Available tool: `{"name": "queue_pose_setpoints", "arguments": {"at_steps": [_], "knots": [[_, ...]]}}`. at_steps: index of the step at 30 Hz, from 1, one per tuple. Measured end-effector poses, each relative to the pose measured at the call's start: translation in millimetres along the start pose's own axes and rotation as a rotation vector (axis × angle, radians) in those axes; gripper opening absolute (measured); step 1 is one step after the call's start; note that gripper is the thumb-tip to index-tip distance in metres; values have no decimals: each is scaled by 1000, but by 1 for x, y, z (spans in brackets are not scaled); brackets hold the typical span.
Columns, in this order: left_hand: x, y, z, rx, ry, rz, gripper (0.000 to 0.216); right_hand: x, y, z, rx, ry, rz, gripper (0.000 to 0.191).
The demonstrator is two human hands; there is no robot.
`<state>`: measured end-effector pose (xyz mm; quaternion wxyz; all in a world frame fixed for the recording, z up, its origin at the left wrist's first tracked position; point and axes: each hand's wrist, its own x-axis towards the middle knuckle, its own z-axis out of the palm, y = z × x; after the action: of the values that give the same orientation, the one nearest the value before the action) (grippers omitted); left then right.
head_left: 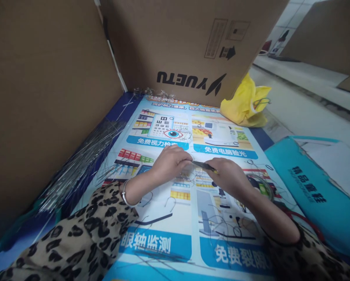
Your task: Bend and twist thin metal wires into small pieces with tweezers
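Observation:
My right hand (229, 175) is wrapped round a pair of pliers (203, 165) with dark, narrow jaws and a bit of yellow handle showing. The jaws point left, with their tip at the fingers of my left hand (172, 162). Those fingers are pinched together, and what lies between them is too small or hidden to make out. Below both hands is a printed poster sheet (192, 210) with eye-chart pictures. Thin cut pieces of wire (166, 257) lie scattered over it. To the left rests a long bundle of straight metal wires (84, 160).
Tall cardboard panels (175, 47) stand at the back and left. A yellow plastic bag (245, 103) sits at the back right, a blue box (309, 187) at the right. Near my right forearm is a roll of tape (265, 187). Small twisted wire pieces (163, 95) lie along the back edge.

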<state>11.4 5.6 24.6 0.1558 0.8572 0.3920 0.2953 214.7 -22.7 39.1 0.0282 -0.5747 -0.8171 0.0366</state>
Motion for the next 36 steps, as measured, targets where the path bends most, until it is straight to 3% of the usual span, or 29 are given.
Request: {"name": "queue_pose_setpoints", "arguments": {"at_steps": [10,17,23,30,33,36], "knots": [[2,0,-9,-258,-3,-119,14,-2,4,4,-193,-19,-42,22],[1,-7,-4,-436,-50,-216,14,-3,4,-5,-167,48,-4,25],[-1,-6,-3,-463,-21,-268,14,-2,10,1,-161,40,123,35],[-2,-6,-1,-432,5,-301,13,0,8,15,-282,109,75,35],[-3,-7,1,-441,13,-325,13,1,9,15,-212,172,25,31],[-4,-6,4,-426,18,-330,12,3,4,13,16,234,-53,26]]}}
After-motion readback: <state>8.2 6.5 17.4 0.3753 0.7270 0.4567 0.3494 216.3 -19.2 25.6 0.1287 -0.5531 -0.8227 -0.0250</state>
